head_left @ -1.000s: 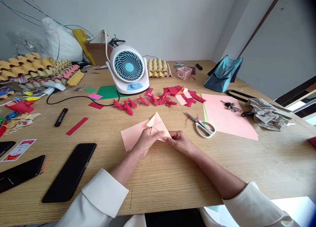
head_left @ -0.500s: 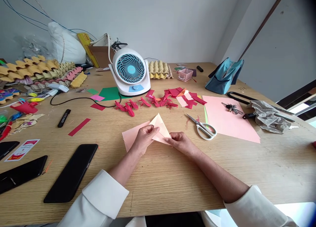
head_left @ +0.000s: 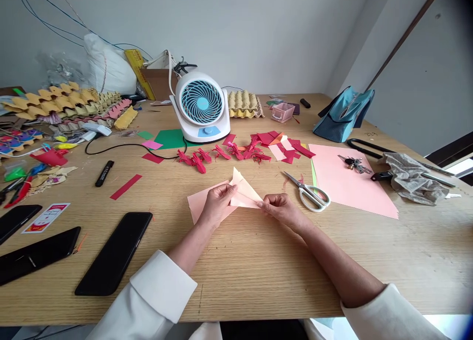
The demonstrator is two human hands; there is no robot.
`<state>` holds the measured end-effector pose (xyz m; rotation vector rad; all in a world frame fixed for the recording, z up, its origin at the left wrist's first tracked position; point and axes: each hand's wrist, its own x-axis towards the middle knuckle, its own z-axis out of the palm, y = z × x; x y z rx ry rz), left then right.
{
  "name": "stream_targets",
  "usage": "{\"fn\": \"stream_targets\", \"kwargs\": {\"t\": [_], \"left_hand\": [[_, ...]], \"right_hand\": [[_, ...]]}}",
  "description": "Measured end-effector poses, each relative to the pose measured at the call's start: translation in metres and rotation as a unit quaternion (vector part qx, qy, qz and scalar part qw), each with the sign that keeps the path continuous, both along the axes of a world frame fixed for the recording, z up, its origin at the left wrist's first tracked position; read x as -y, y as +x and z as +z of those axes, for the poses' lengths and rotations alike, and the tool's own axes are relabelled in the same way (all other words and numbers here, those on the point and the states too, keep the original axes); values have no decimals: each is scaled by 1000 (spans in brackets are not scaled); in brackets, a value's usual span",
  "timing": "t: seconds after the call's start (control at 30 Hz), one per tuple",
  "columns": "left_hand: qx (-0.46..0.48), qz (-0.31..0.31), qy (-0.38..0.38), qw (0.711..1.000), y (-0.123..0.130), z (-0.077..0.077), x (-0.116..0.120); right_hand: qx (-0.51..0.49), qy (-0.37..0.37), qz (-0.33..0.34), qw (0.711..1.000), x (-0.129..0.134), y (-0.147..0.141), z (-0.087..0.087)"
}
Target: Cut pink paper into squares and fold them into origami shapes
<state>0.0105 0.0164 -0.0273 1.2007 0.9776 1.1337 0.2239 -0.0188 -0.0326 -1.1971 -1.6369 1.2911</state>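
Observation:
A pale peach piece of paper (head_left: 244,191), folded into a triangle with crease lines, is held up between both hands. My left hand (head_left: 216,203) pinches its left edge between thumb and fingers. At the lower right corner, my right hand (head_left: 281,209) grips the same paper with thumb and forefinger. Under my left hand lies a flat pink sheet (head_left: 198,202), partly covered by the hand. Beyond the hands is a row of small red folded-paper figures (head_left: 221,153). White-handled scissors (head_left: 312,198) rest to the right of my right hand.
A white fan (head_left: 201,106) stands at the back on green paper. Large pink paper (head_left: 343,182) with keys (head_left: 355,164) lies right, near a blue bag (head_left: 343,116). Several phones, one a large black phone (head_left: 114,254), and a marker (head_left: 104,173) lie left. Egg trays (head_left: 62,103) are stacked far left.
The folded paper has turned slightly in my hands, its right corner now stretched further out. My right hand has moved a little right and up. The whole view has shifted slightly.

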Motion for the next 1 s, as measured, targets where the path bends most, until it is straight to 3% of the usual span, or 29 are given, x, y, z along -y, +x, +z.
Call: {"fn": "stream_targets", "kwargs": {"t": [0.17,0.47,0.6,0.73,0.8,0.87,1.0], "left_hand": [[-38,-7,14,999,2,3,2],[-57,-83,-16,995,6,1,5],[-57,-41,0,998,3,0,2],[-106,29,61,992,-4,-1,-4],[-172,73,121,975,-8,-3,-8],[-269,102,199,937,-12,-6,-11],[-408,82,314,853,-17,-15,-15]], "right_hand": [[-2,9,-17,1000,-1,1,4],[-25,10,-51,998,-2,0,-1],[-19,20,-65,997,-5,2,-1],[39,48,-120,991,-8,8,4],[106,76,-160,978,-9,12,6],[188,104,-196,957,-10,17,7],[324,114,-230,911,-11,22,7]]}}
